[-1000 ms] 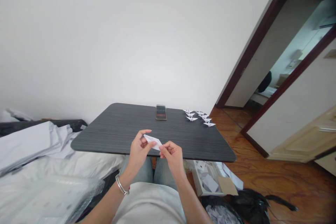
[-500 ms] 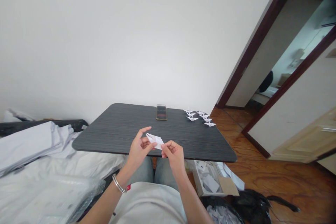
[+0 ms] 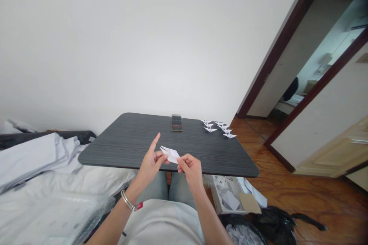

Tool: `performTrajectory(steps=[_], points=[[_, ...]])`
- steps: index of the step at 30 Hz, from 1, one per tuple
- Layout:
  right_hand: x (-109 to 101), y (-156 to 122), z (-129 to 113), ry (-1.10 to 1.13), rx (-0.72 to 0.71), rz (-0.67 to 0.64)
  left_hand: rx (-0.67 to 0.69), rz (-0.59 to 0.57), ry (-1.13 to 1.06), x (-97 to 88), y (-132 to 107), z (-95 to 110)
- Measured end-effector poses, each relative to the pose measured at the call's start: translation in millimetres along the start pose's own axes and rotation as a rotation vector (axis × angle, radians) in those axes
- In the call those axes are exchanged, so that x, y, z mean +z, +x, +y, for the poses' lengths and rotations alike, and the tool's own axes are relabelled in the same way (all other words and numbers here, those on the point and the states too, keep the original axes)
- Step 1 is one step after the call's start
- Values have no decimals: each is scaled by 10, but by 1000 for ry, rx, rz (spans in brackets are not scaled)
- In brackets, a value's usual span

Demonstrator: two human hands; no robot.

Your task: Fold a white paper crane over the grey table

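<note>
A piece of folded white paper (image 3: 171, 154), diamond-like with a split point at its left end, is held above the table's near edge. My left hand (image 3: 151, 160) pinches its left side between thumb and curled fingers, while the index finger points up and away. On the paper's right corner, my right hand (image 3: 189, 166) grips with thumb and index finger. Several folded white paper cranes (image 3: 211, 129) stand in two rows at the far right of the dark table (image 3: 138, 134), apart from both hands.
A phone (image 3: 176, 123) lies at the table's back edge. White paper stacks (image 3: 31, 157) and bubble wrap (image 3: 71, 214) lie to the left. At lower right are a box (image 3: 227, 197) of paper pieces and a black bag (image 3: 274, 222) on the wooden floor.
My left index finger has straightened and lifted further from the paper. The left hand has shifted slightly left; the right hand keeps its hold with hardly any movement.
</note>
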State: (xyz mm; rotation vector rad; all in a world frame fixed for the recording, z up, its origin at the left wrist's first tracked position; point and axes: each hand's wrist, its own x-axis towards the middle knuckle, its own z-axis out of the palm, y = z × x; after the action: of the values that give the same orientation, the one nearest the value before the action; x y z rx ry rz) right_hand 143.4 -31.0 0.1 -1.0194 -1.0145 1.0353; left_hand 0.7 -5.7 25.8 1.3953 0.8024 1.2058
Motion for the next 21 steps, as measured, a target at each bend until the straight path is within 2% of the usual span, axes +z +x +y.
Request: performTrajectory(steps=[5,9,13,21], points=[[-19,10,22,3,-6,3,-14,-36,-74,17,-2,24],[-13,7,47,-12,-15,-11,-38,-8,-142,15,12,-10],[27,-19,41,-15,-13,-25,-103,-17,-124,21,25,-76],[62,-36,29,-77,3,-34,-114,-19,-65,60,17,-62]])
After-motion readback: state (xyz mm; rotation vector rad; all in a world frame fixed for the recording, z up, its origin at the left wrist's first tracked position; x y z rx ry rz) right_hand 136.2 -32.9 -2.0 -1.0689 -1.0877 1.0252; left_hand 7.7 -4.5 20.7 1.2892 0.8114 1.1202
